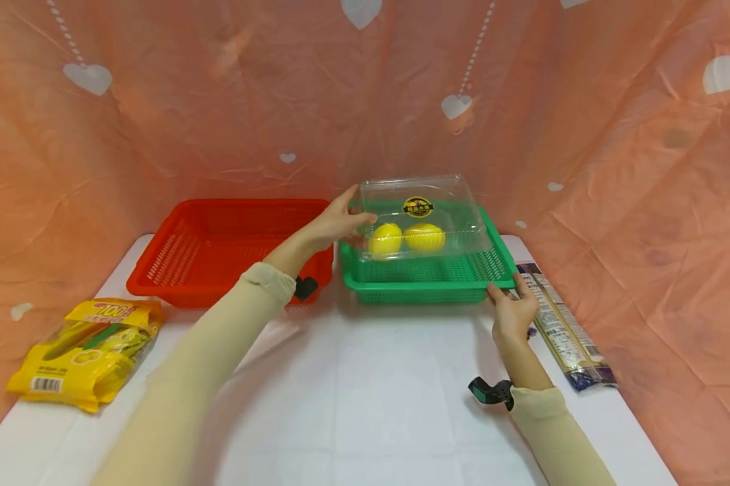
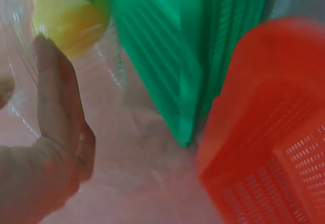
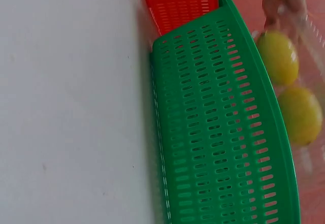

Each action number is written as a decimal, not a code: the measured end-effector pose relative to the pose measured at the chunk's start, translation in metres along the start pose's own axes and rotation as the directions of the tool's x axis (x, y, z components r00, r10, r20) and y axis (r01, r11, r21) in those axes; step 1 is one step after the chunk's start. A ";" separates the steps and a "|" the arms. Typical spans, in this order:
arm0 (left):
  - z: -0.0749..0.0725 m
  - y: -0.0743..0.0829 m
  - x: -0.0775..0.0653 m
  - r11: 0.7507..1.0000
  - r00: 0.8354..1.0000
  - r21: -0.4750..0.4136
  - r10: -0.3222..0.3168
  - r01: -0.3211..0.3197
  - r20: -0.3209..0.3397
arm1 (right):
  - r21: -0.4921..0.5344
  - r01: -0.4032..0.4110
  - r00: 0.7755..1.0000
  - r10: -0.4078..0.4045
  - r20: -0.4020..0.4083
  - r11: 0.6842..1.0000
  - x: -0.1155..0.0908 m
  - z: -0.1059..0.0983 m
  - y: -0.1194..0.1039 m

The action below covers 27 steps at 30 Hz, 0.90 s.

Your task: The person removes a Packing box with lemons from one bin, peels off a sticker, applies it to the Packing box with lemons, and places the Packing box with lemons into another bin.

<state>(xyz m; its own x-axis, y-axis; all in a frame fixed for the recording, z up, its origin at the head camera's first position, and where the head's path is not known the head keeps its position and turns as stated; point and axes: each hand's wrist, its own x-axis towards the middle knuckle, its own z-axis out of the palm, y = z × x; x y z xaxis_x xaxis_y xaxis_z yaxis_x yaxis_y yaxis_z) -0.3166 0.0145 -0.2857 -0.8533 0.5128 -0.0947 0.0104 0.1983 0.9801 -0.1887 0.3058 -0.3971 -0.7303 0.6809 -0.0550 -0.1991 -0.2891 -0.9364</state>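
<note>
My left hand [image 1: 339, 224] grips the left end of a clear plastic clamshell box [image 1: 462, 233] with a black-and-gold label. Two yellow, mango-like fruits [image 1: 424, 237] show inside the box. It is held above a green perforated basket [image 1: 426, 287], tilted, its lid side up. In the left wrist view the left hand [image 2: 56, 127] has its fingers along the box, close to one fruit [image 2: 71, 16]. My right hand [image 1: 513, 316] holds the green basket's front right corner, thumb at the front and fingers at the side. The right wrist view leaves the right hand out of sight.
A red perforated basket [image 1: 237, 283] stands left of the green one, close beside it. A yellow snack bag [image 1: 92, 351] lies at the table's left. Along the right edge lies a long flat package [image 1: 565, 331]. A pink cloth with hearts [image 1: 219, 101] hangs behind the white table [image 1: 389, 391].
</note>
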 end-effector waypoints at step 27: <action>0.026 -0.030 0.077 0.901 0.895 0.152 -0.427 0.407 0.132 | -0.045 0.006 1.000 -0.005 0.007 0.999 -0.002 0.001 0.005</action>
<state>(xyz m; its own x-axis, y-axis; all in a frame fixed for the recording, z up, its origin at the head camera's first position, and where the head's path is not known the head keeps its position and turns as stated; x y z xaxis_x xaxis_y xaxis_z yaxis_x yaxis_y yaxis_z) -0.3690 0.0702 -0.3267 -0.6988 0.4846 -0.5261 -0.2589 0.5143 0.8176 -0.1894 0.3022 -0.4015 -0.7340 0.6775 -0.0476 -0.1738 -0.2551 -0.9512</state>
